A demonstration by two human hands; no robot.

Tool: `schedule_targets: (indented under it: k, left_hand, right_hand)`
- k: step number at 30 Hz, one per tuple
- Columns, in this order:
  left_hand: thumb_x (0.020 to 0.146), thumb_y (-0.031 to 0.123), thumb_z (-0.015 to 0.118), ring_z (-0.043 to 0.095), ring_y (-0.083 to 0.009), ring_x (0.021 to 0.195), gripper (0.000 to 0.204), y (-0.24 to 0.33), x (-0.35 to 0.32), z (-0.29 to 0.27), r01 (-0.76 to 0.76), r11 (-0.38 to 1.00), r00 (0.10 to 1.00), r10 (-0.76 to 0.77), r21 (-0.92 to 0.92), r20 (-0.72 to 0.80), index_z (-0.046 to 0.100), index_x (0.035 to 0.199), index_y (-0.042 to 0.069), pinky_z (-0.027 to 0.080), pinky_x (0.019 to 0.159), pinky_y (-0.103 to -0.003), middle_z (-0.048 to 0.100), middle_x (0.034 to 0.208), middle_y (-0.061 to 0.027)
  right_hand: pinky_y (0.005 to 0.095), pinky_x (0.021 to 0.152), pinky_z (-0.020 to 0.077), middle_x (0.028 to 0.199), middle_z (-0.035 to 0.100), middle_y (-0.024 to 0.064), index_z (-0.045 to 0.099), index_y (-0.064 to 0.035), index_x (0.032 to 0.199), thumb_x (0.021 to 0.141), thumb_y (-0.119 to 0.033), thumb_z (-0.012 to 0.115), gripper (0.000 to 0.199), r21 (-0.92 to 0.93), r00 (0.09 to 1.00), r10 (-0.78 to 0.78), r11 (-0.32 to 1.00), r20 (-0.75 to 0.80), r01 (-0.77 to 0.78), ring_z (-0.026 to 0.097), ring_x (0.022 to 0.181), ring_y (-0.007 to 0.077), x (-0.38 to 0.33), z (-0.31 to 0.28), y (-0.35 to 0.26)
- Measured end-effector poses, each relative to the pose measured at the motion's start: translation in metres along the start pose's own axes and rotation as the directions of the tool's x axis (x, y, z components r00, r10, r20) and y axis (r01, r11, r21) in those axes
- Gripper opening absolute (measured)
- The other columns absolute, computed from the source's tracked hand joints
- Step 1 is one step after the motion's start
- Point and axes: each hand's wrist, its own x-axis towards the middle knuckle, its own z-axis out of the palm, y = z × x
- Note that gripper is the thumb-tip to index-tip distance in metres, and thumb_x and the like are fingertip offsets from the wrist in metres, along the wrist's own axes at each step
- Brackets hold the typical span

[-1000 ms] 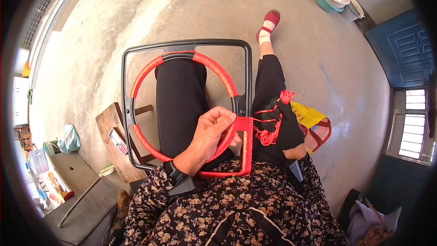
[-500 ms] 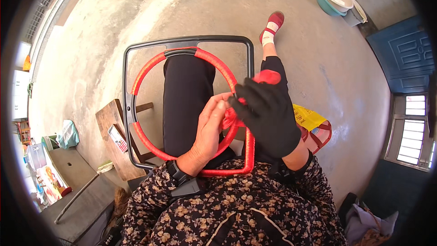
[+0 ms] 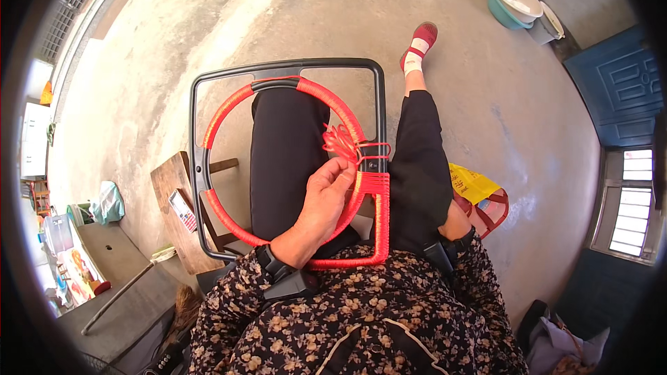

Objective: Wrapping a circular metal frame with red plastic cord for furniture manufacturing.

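Observation:
A black squarish frame with a round ring inside it (image 3: pixel 379 111) lies across my lap. Red cord (image 3: pixel 326 97) is wound tightly round much of the ring and round the frame's near right corner. My left hand (image 3: pixel 328 187) is closed, pinching the red cord at the ring's right side. Just beyond those fingertips sits a loose bundle of red cord (image 3: pixel 338 140), with a loop reaching over the frame's right bar. My right wrist (image 3: pixel 455 224) shows beside my right thigh. The black-gloved right hand cannot be made out against the black trousers (image 3: pixel 420 160).
A wooden stool (image 3: pixel 167 173) with a phone (image 3: pixel 182 210) on it stands left of the frame. Right of my leg are a yellow bag (image 3: pixel 469 182) and a red-rimmed basket (image 3: pixel 495 212). Basins (image 3: pixel 511 7) stand at the far right, near a blue door (image 3: pixel 618 87).
My gloved right hand has left the cord and dropped to the right, beside my thigh. The red bundle and the wrapped right bar are now uncovered. My left hand keeps its pinch.

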Motion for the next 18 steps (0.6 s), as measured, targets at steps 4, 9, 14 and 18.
schedule_targets:
  k: [4,9,14,18]
  left_hand:
    - [0.098,0.016,0.046,0.063,-0.0129,0.079,0.019,0.012,-0.002,0.009,0.094,0.995,0.995,-0.092,-0.046,0.036,0.055,0.104,0.000,0.054,0.075,-0.028,0.064,0.092,-0.0064]
    - [0.096,0.017,0.051,0.062,-0.0141,0.077,0.021,0.010,-0.005,0.002,0.043,0.999,0.993,-0.043,0.006,0.109,0.053,0.107,-0.001,0.054,0.072,-0.028,0.063,0.091,-0.0071]
    - [0.095,0.013,0.053,0.062,-0.0146,0.075,0.021,0.011,-0.003,0.008,0.031,0.999,0.991,-0.029,-0.014,0.132,0.051,0.111,-0.001,0.053,0.070,-0.027,0.063,0.092,-0.0076]
    - [0.094,0.009,0.054,0.062,-0.0147,0.075,0.022,0.012,-0.005,0.008,-0.011,0.999,0.997,0.014,-0.046,0.070,0.050,0.113,0.000,0.053,0.070,-0.028,0.063,0.092,-0.0076]
  right_hand:
    - [0.0283,0.089,0.0447,0.123,0.056,0.0113,0.058,-0.0002,0.111,0.089,-0.010,0.053,0.025,0.325,0.872,-0.134,0.892,-0.471,0.312,0.056,0.110,0.0189,-0.026,-0.011,0.051]
    - [0.0332,0.101,0.0390,0.131,0.050,0.0120,0.035,0.0001,0.138,0.089,-0.004,0.054,0.052,-0.908,0.894,-0.438,0.406,-0.095,0.103,0.049,0.118,0.0236,-0.135,-0.026,0.122]
    - [0.0303,0.090,0.0446,0.111,0.060,0.0096,0.057,-0.0018,0.113,0.092,-0.017,0.051,0.026,0.225,0.563,-0.081,0.863,-0.822,0.452,0.057,0.103,0.0171,-0.038,-0.022,0.029]
    - [0.0293,0.086,0.0455,0.106,0.061,0.0085,0.057,-0.0021,0.111,0.093,-0.017,0.051,0.024,0.339,0.699,-0.050,0.848,-0.714,0.407,0.057,0.098,0.0160,-0.037,-0.016,0.026]
